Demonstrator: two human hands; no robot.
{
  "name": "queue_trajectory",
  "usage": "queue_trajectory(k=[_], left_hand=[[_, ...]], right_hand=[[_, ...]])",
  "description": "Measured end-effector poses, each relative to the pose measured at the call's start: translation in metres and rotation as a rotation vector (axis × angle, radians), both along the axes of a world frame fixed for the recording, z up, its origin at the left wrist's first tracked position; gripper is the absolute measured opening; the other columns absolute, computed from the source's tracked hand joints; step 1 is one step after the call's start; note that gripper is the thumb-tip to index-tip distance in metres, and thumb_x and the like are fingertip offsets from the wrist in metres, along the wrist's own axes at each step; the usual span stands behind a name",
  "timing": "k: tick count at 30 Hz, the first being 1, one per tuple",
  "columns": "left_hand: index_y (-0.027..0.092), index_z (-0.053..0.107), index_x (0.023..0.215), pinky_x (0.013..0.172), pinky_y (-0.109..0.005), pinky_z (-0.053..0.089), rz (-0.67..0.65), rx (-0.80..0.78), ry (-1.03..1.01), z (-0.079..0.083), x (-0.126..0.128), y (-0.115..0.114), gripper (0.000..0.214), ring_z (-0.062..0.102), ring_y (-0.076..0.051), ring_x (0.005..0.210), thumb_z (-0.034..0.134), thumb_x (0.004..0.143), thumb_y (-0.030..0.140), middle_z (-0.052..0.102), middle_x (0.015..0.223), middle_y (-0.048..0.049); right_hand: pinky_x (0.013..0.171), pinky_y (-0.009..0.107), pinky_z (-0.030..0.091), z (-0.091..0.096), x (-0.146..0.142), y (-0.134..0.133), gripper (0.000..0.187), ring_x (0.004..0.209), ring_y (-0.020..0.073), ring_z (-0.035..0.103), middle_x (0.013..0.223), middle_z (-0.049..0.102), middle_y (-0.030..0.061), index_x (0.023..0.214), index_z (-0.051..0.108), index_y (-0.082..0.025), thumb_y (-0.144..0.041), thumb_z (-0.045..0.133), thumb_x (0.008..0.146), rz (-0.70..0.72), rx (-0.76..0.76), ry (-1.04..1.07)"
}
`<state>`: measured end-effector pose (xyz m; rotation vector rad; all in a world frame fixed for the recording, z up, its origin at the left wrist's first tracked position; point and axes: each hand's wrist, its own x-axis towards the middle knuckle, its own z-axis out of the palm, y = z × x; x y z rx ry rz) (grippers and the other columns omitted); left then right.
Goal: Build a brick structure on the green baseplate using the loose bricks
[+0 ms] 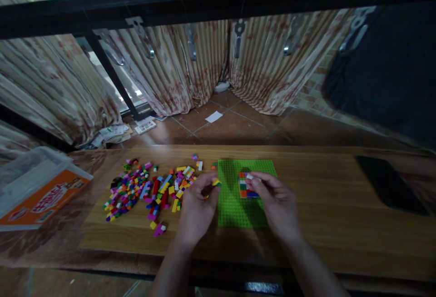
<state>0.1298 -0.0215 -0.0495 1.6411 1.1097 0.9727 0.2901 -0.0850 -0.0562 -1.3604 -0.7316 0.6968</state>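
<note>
A green studded baseplate lies on the wooden table. A small block of stacked coloured bricks stands on its upper middle. My right hand rests over the plate and pinches a small white brick at the top of that block. At the plate's left edge, my left hand is closed on a small yellow brick. A spread of several loose coloured bricks lies to the left of my left hand.
A clear plastic box with an orange label sits at the table's left end. A black phone lies at the right. Behind the table are curtains, a black metal frame and tiled floor with papers.
</note>
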Motion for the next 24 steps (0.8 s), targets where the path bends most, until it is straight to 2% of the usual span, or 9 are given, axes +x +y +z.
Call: queue_trajectory(k=[3,5,8,12,18,24], left_hand=[[0.018,0.069,0.099,0.086,-0.031,0.051,0.189,0.138,0.208,-0.005,-0.023,0.018,0.023,0.066,-0.019,0.094,0.058,0.079,0.022,0.071,0.102,-0.0058],[0.017,0.069,0.099,0.08,-0.03,0.052,0.247,0.157,0.377,-0.008,-0.039,0.031,0.024,0.068,-0.019,0.086,0.056,0.079,0.022,0.073,0.097,-0.0067],[0.016,0.071,0.099,0.078,-0.03,0.051,0.303,0.156,0.617,-0.01,-0.057,0.043,0.027,0.068,-0.021,0.085,0.053,0.08,0.023,0.074,0.094,-0.0082],[0.017,0.072,0.101,0.073,-0.03,0.05,0.331,0.12,0.819,-0.008,-0.065,0.049,0.03,0.069,-0.024,0.085,0.053,0.081,0.029,0.074,0.095,-0.0096],[0.02,0.073,0.098,0.066,-0.028,0.047,0.327,0.079,0.901,-0.004,-0.063,0.048,0.03,0.069,-0.025,0.082,0.055,0.079,0.033,0.075,0.09,-0.0086],[0.019,0.073,0.094,0.067,-0.03,0.048,0.389,0.13,0.82,0.0,-0.058,0.045,0.028,0.069,-0.025,0.082,0.053,0.081,0.034,0.075,0.089,-0.0084]], right_hand=[[0.072,0.037,0.058,-0.005,0.014,0.001,0.028,0.077,0.0211,0.071,0.084,0.076,0.0054,0.091,0.073,-0.02,-0.039,0.075,0.071,-0.045,-0.015,0.037],[0.072,0.037,0.057,-0.009,0.024,0.0,0.029,0.076,0.0217,0.071,0.083,0.076,0.0061,0.093,0.073,-0.019,-0.04,0.073,0.072,-0.085,-0.063,0.01],[0.068,0.036,0.056,-0.012,0.034,-0.002,0.032,0.074,0.0218,0.07,0.082,0.075,0.0071,0.096,0.073,-0.018,-0.042,0.07,0.075,-0.129,-0.132,-0.112],[0.068,0.035,0.055,-0.01,0.034,-0.003,0.03,0.074,0.0211,0.069,0.086,0.075,0.007,0.092,0.073,-0.018,-0.043,0.068,0.076,-0.13,-0.136,-0.226],[0.07,0.034,0.055,-0.006,0.025,-0.002,0.023,0.074,0.0202,0.069,0.083,0.075,0.0053,0.086,0.071,-0.019,-0.04,0.065,0.079,-0.084,-0.137,-0.34],[0.074,0.035,0.056,-0.009,0.028,-0.008,0.023,0.081,0.0208,0.07,0.092,0.075,0.0058,0.096,0.07,-0.021,-0.037,0.058,0.085,-0.027,-0.146,-0.5]])
